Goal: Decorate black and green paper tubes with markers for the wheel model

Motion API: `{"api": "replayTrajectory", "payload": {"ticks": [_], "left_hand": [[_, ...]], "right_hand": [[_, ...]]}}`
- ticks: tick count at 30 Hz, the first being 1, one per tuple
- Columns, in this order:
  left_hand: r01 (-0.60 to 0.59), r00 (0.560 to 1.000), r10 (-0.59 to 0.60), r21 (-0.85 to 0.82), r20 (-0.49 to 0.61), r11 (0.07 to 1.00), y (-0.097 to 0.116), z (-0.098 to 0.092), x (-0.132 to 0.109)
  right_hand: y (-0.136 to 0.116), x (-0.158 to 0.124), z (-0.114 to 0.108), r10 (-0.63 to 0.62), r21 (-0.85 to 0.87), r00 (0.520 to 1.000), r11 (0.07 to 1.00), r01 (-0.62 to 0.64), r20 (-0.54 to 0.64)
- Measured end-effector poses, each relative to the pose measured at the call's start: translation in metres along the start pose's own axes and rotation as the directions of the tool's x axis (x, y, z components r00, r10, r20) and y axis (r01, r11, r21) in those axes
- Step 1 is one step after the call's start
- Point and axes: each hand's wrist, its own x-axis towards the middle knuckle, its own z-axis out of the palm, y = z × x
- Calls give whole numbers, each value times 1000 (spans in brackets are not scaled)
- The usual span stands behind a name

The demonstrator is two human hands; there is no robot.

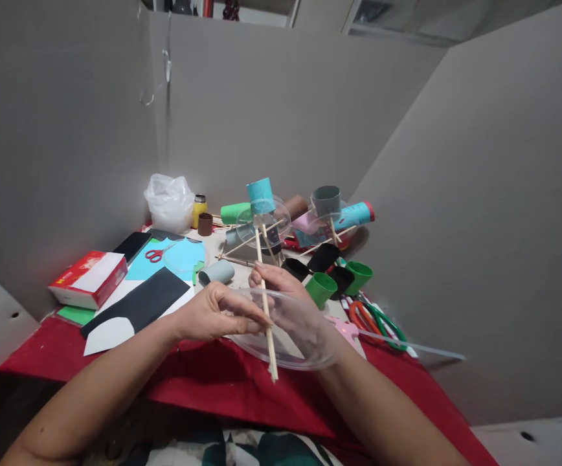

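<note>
My left hand (225, 312) pinches a thin wooden stick (267, 317) between thumb and fingers, near the stick's lower half. Higher up, the curled fingers of my right hand (281, 283) close around the same stick. A clear round plastic lid (305, 333) lies across the stick, in front of my right palm and wrist; whether the stick is joined to it I cannot tell. Just beyond stands a blue paper tube (261, 196) on a clear disc with stick legs. A grey tube (217, 272) lies behind my left hand.
Left are a red-and-white box (88, 279), black paper (140, 301), blue paper (140, 264) and red-handled scissors (155, 255). A pink glue gun (346, 330), green tubes (322, 289) and green-handled scissors (390, 329) lie right. Grey panels (281, 110) enclose the red-covered table (203, 375).
</note>
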Motion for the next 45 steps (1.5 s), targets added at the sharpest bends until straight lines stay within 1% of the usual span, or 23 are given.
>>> {"api": "replayTrajectory", "payload": {"ticks": [3, 6, 9, 12, 14, 16, 19, 20, 22, 24, 26, 28, 30, 32, 34, 36, 38, 40, 42, 43, 44, 45], "left_hand": [[-13, 996, 9, 41, 91, 999, 6, 6, -5], [-34, 990, 24, 72, 139, 997, 13, 12, -10], [-76, 990, 61, 110, 127, 991, 18, 15, -14], [-186, 980, 174, 136, 97, 973, 20, 17, -16], [-222, 973, 213, 106, 88, 969, 19, 17, -16], [-158, 983, 155, 19, 98, 987, 17, 17, -15], [-3, 988, 27, -159, 149, 987, 13, 16, -13], [34, 986, -1, -197, 166, 980, 12, 16, -13], [71, 983, -31, -222, 181, 972, 9, 16, -12], [73, 985, -38, -205, 169, 976, 7, 17, -13], [30, 992, -9, -160, 129, 987, 7, 18, -14], [-66, 994, 72, -70, 81, 995, 9, 20, -15], [-177, 983, 174, 50, 58, 983, 11, 21, -17], [-233, 972, 229, 117, 46, 965, 14, 21, -18], [-208, 978, 205, 75, 46, 975, 15, 21, -19], [-127, 990, 129, -42, 56, 991, 14, 22, -19], [-42, 997, 50, -161, 50, 986, 12, 23, -18], [-13, 1000, 6, -240, -29, 971, 11, 24, -15], [-70, 983, 22, -257, -185, 964, 9, 25, -13], [-127, 958, 59, -229, -281, 965, 9, 25, -12], [-191, 919, 114, -174, -378, 966, 8, 25, -11], [-250, 868, 181, -92, -463, 964, 8, 24, -10]], "right_hand": [[-13, -1, 1, 80, 112, 995, 990, -86, 56], [-26, -6, 0, 95, 200, 994, 974, -104, 54], [-33, -12, 1, 84, 268, 996, 960, -84, 13], [-34, -14, 2, 90, 310, 996, 947, -81, -13], [-34, -15, 3, 84, 336, 996, 939, -70, -28], [-35, -17, 5, 56, 366, 997, 930, -35, -47], [-37, -21, 7, 3, 403, 998, 915, 25, -68], [-38, -22, 8, -8, 412, 997, 910, 37, -71], [-36, -23, 9, -13, 424, 997, 904, 45, -76], [-33, -23, 10, 3, 430, 997, 902, 33, -83], [-30, -23, 8, 31, 428, 995, 904, 12, -92], [-29, -23, 5, 52, 425, 993, 905, -2, -107], [-31, -25, 3, 53, 418, 990, 908, 6, -129], [-35, -26, 3, 46, 405, 987, 914, 20, -152], [-37, -26, 4, 51, 381, 986, 924, 13, -157], [-37, -25, 5, 76, 343, 987, 939, -23, -142], [-34, -21, 3, 100, 288, 987, 956, -60, -125], [-31, -19, -5, 99, 219, 986, 973, -68, -134], [-30, -20, -18, 57, 152, 981, 988, -28, -187], [-31, -23, -25, 17, 123, 973, 992, 12, -230], [-32, -28, -32, -38, 101, 956, 992, 71, -291], [-33, -35, -37, -111, 79, 926, 986, 149, -362]]}}
